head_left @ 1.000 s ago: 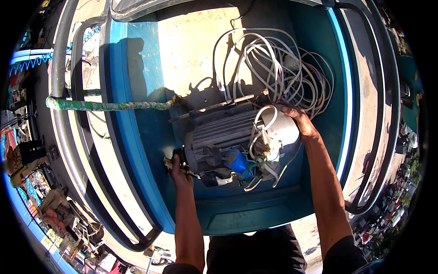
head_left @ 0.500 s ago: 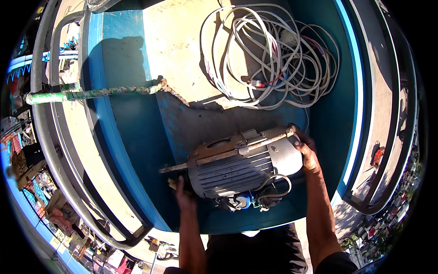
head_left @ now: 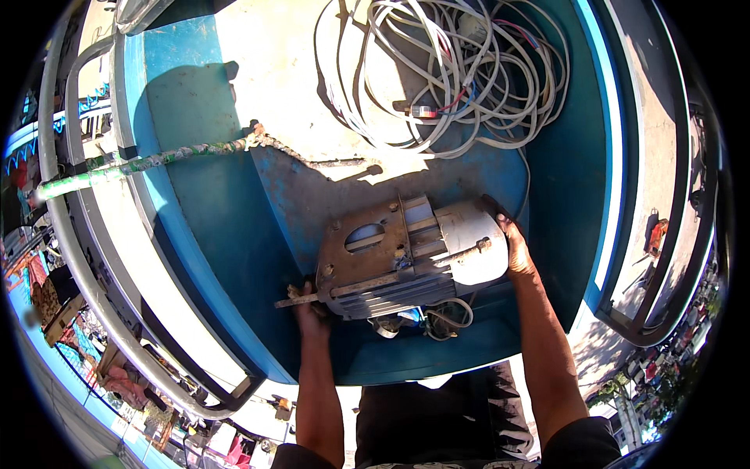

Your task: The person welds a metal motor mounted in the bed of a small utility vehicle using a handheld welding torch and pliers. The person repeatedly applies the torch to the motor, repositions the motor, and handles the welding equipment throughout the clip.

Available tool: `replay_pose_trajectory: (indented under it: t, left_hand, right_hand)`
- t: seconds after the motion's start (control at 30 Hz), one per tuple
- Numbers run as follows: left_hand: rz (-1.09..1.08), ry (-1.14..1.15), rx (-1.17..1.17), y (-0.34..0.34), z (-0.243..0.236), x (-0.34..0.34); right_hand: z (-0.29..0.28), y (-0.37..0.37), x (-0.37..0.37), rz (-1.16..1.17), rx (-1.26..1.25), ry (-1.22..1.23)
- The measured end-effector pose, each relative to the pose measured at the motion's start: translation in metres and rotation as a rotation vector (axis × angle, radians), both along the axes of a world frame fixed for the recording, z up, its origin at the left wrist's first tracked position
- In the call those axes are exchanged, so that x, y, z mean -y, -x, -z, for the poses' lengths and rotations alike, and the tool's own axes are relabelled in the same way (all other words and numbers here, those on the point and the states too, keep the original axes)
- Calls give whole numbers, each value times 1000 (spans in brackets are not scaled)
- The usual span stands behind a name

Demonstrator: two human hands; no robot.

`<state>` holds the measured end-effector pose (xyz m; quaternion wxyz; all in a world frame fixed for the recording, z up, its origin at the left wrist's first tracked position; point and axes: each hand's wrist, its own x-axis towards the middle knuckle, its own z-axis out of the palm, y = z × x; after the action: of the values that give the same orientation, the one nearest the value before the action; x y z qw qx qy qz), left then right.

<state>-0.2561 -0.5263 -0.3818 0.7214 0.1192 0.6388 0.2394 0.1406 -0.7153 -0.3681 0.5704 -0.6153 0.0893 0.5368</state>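
Note:
A grey electric motor (head_left: 406, 262) with a ribbed body lies across the near end of a blue tub (head_left: 570, 195), held between my two hands. Its rusty mounting plate (head_left: 351, 258), with an oval opening, faces mostly up. My left hand (head_left: 311, 311) grips the motor's left end by the shaft, its fingers partly hidden beneath. My right hand (head_left: 516, 248) wraps round the pale end cover (head_left: 471, 246) on the right. A rusty rod (head_left: 375, 283) runs along the near side of the motor. A looped cable (head_left: 457, 313) and loose wiring hang from its lower side.
A large tangle of white cable (head_left: 461, 86) lies at the tub's far right. A bent rod wrapped in green and white (head_left: 148, 162) reaches over the left wall into the tub. Grey metal rails (head_left: 98, 285) run along the left side, and a dark rail (head_left: 664, 305) along the right.
Both hands have rolled the motor, so its mounting plate now shows more from above and its ribbed side less. My view has shifted slightly.

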Motion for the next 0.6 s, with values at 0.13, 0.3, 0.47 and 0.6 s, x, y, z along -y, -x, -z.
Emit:
replay_pose_trajectory:
  t: [0.13, 0.3, 0.47, 0.6]
  left_hand:
    - [134, -80, -68, -2, -11, -1]
    - [236, -178, -41, 2, 0, -10]
    - [270, -197, -131, 7, 8, -10]
    - [294, -174, -189, 3, 3, -9]
  right_hand:
    - [14, 3, 16, 79, -144, 23]
    - [23, 0, 9, 111, -159, 23]
    - [24, -48, -24, -288, 247, 255]
    - [13, -89, -102, -589, 36, 298]
